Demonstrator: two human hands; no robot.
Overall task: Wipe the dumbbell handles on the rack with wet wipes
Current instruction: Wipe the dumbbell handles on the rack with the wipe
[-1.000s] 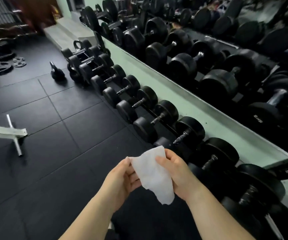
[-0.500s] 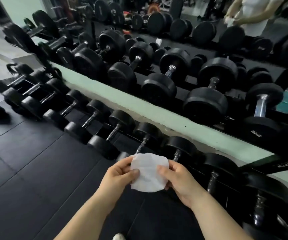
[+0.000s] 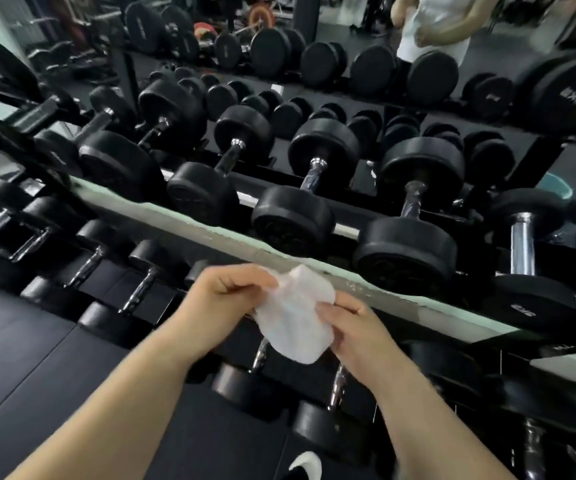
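Rubber gym floor (image 3: 37,375), black, underfoot. Both hands are raised in front of the rack. The left hand (image 3: 220,299) pinches the upper edge of the wet wipe (image 3: 293,323) and the right hand (image 3: 359,330) pinches its lower right side. The wipe is bunched between them, in the air, touching no dumbbell. Judgement: the step in hand is readying the wipe. Best to spread it flat over one palm so a broad damp face meets the metal, then wrap it round a handle and run it end to end with a twist. The nearest candidate is the chrome handle (image 3: 260,355) on the lower tier, just below the wipe; its neighbour (image 3: 336,386) would follow. Beyond the pale green rail (image 3: 210,233), the upper-tier dumbbells (image 3: 293,220) look heavier: wipe them in place, no lifting. At the far back is a person in a white top (image 3: 431,26); whether this is a mirror image I cannot tell.
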